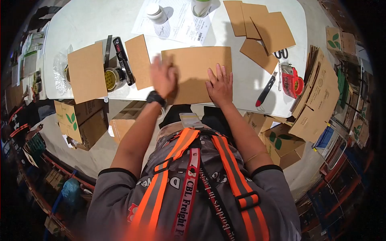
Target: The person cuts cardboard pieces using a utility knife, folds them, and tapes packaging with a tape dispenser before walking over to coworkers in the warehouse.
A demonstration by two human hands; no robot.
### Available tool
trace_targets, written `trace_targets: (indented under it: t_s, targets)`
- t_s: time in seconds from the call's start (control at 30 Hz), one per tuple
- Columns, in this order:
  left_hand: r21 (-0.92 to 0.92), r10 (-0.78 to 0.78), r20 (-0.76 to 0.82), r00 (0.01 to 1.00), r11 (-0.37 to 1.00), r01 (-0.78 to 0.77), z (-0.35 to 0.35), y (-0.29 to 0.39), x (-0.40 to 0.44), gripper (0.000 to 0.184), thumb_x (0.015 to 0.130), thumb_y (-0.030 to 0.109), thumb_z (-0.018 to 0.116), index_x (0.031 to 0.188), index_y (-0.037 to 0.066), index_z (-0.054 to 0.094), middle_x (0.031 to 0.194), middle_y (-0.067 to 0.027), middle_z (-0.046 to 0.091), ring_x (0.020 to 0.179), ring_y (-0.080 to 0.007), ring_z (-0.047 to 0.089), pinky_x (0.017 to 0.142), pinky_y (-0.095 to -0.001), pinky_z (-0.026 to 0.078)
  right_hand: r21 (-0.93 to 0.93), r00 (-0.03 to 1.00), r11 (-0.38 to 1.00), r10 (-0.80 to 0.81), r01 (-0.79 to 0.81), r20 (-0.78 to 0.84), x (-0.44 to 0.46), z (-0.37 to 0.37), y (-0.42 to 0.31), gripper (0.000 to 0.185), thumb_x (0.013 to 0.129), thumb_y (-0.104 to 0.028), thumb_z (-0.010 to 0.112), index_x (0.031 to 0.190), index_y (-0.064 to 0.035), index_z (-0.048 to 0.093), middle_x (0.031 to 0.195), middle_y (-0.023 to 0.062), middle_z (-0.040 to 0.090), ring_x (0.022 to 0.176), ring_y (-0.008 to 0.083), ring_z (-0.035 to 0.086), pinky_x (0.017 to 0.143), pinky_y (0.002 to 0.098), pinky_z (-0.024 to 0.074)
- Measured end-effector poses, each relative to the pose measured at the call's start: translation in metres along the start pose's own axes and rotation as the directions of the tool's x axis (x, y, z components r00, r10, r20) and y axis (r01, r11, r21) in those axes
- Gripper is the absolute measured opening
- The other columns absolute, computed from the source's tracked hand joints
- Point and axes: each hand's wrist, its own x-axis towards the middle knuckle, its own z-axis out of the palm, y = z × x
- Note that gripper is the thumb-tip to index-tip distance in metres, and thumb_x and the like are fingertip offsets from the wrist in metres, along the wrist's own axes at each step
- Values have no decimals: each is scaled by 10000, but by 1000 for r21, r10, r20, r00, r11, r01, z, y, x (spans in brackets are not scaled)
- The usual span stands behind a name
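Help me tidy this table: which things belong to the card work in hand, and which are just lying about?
Belong: card under left hand and right hand; likely loose pieces, knife.
Probably lying about: white tub, paper.

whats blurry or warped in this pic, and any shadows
Head view: curved wide-angle distortion with black corners; left hand blurred, right hand sharper; left orange-and-grey fabric strap smeared near the bottom edge; small white round jar shadowing the white printed paper; white tabletop bright, outer surroundings dim
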Motion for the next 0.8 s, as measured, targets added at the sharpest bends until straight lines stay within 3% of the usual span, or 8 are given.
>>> trace_targets:
  t_s: [0.07,0.13,0.3,0.43,0.8]
  targets:
    - [237,-74,-27,997,968,78,-12,-50,-4,515,848,225,553,1323,66,437,1401,-228,347,1283,-426,309,1055,-522,230,3,999,999,47,-47,-5,-1,-2,2,496,864,-373,534,1327,-211,456,1444,108,314,1353,296,262,1091,536,169]
    - [363,-167,140,976,926,107,-26,-67,-13,527,896,253,482,1371,57,367,1448,-196,291,1329,-399,251,1064,-539,210,-15,997,997,73,-73,9,-7,-2,9,500,866,-372,532,1331,-207,452,1449,108,309,1356,296,257,1094,534,160]
    - [252,25,269,963,963,-96,-26,-51,-58,555,903,275,477,1386,39,337,1458,-205,268,1319,-416,270,1057,-537,228,-68,996,994,84,-83,16,-17,-2,20,491,877,-377,515,1334,-205,464,1460,110,306,1364,303,246,1104,522,138]
    - [241,28,284,958,965,-100,-28,-13,-72,561,843,236,572,1349,66,400,1416,-188,339,1305,-387,302,1050,-503,262,-86,996,992,93,-91,17,-18,-1,20,486,878,-381,510,1329,-204,475,1465,108,303,1366,306,243,1106,515,138]
    - [198,66,249,966,973,-118,-30,-13,-70,514,831,233,592,1307,90,460,1382,-180,380,1266,-374,348,1025,-496,296,-95,996,992,84,-84,-5,-17,1,15,482,870,-371,526,1319,-199,483,1455,113,318,1357,313,257,1106,518,137]
